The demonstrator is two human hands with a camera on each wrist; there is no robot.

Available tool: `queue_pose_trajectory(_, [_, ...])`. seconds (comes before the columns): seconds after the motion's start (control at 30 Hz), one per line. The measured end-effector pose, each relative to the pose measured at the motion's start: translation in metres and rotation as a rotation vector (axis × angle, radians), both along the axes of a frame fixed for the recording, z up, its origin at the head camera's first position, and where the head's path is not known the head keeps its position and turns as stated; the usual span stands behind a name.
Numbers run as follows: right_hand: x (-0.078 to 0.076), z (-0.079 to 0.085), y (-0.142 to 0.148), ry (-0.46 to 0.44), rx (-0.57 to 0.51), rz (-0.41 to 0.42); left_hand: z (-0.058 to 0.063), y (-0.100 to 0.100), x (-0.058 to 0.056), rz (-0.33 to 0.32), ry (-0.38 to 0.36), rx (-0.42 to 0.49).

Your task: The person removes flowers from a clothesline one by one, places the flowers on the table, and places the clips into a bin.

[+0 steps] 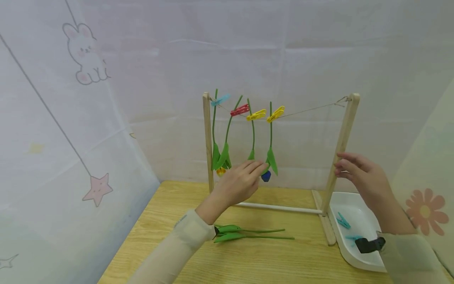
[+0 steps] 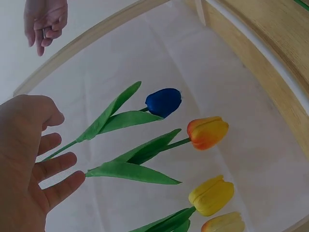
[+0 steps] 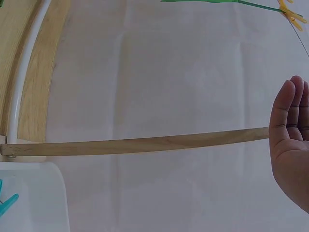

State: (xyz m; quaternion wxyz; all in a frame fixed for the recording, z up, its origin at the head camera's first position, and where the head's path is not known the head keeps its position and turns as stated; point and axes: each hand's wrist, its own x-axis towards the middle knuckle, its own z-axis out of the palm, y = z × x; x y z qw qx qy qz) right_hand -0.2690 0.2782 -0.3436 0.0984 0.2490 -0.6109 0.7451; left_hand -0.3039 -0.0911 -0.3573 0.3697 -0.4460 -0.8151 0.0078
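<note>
Artificial tulips hang flower-down from a string, held by clothespins: a light blue clothespin (image 1: 220,99), a red clothespin (image 1: 240,110) and two yellow ones. My left hand (image 1: 241,182) is in front of the hanging flowers, fingers loosely bent and nothing gripped. In the left wrist view its fingertips overlap the stems of the blue tulip (image 2: 163,102) and the orange-yellow tulip (image 2: 207,133); a yellow tulip (image 2: 211,195) hangs beside them. My right hand (image 1: 365,177), its fingers relaxed and holding nothing, is right by the wooden post (image 1: 343,138).
Two more green-stemmed tulips (image 1: 248,232) lie on the wooden table (image 1: 269,260), their heads hidden behind my left sleeve. At the right, a white tray (image 1: 361,260) holds light blue clothespins (image 1: 343,221). A white bar (image 1: 280,207) joins the stand's posts near the bottom.
</note>
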Motion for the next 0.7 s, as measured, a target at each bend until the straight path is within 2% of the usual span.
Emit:
queue_pose_trajectory(0.23, [-0.004, 0.016, -0.014, -0.009, 0.003, -0.021, 0.011, 0.008, -0.002, -0.032, -0.032, 0.084])
queue_pose_trajectory(0.37, [-0.007, 0.026, -0.021, -0.004, 0.015, -0.038, 0.017, 0.013, -0.007, -0.035, -0.099, 0.151])
queue_pose_trajectory(0.53, [-0.012, 0.040, -0.031, 0.010, 0.021, -0.039, 0.023, 0.016, -0.014, -0.042, -0.297, 0.276])
queue_pose_trajectory(0.7, [-0.016, 0.054, -0.039, 0.008, 0.040, -0.049, 0.028, 0.020, -0.023, -0.053, -0.617, 0.447])
